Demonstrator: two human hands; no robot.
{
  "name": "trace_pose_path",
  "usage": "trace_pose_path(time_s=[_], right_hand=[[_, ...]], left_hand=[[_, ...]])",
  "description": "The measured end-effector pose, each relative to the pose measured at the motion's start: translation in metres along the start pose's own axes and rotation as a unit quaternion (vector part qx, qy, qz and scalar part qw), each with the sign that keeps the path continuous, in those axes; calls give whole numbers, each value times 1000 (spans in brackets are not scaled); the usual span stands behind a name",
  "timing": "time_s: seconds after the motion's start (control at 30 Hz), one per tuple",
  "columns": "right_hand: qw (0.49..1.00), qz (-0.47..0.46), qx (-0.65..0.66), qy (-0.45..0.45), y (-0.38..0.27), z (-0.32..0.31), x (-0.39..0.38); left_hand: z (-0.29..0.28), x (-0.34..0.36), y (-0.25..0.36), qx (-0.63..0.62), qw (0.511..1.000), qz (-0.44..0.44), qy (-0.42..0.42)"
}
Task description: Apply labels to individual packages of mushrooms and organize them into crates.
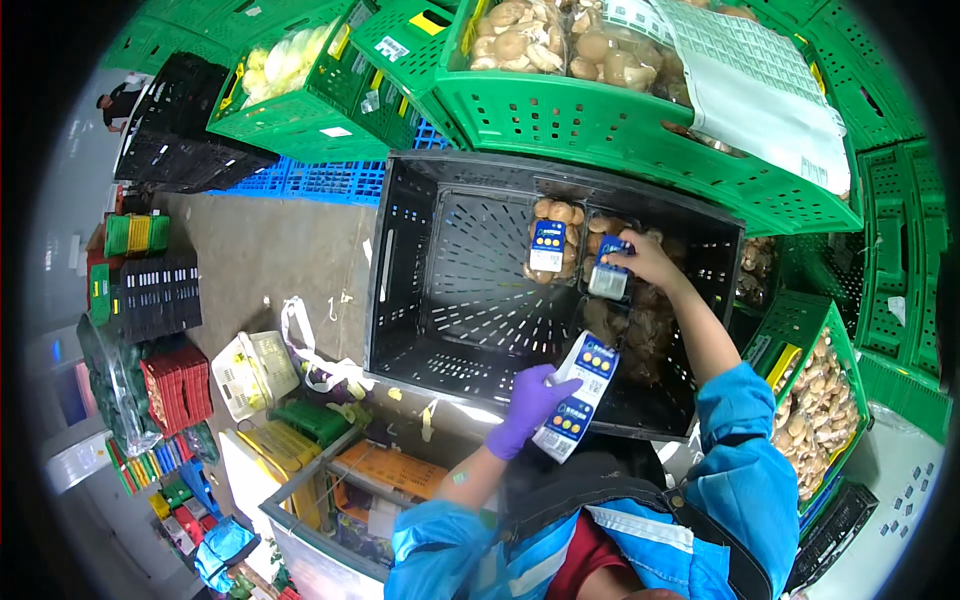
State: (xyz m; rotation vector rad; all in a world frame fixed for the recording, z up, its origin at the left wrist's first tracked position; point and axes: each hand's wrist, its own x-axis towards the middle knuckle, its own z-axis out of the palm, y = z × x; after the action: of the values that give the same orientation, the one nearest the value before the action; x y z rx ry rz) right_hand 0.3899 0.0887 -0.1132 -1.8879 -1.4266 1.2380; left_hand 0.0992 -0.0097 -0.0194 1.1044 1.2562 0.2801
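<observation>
Beside black crate [400,275], littered floor [240,250]

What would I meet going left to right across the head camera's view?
Red plastic crates, white plastic basket, purple-gloved left hand, bare right hand, green crate of loose mushrooms.

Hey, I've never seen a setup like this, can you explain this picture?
There's no machine here, just a person's own two hands. The picture comes from a wide fisheye camera on the person's head, looking down, so straight edges bend. In front is a black crate with packs of mushrooms toward its right side. The left hand, in a purple glove, holds a strip of blue-and-white labels. The bare right hand touches a label on one pack. Beyond the black crate stands a green crate with more mushrooms.
</observation>
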Motion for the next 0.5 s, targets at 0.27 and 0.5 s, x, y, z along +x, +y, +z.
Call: trace_pose_path(time_s=[0.27,0.5], right_hand=[[931,68,-358,-22,-12,44,33],[896,-135,-419,53,1,43,9]], left_hand=[[-9,-11,-19,-16,1000,-7,18],[-6,-11,-1,-91,996,-22,13]])
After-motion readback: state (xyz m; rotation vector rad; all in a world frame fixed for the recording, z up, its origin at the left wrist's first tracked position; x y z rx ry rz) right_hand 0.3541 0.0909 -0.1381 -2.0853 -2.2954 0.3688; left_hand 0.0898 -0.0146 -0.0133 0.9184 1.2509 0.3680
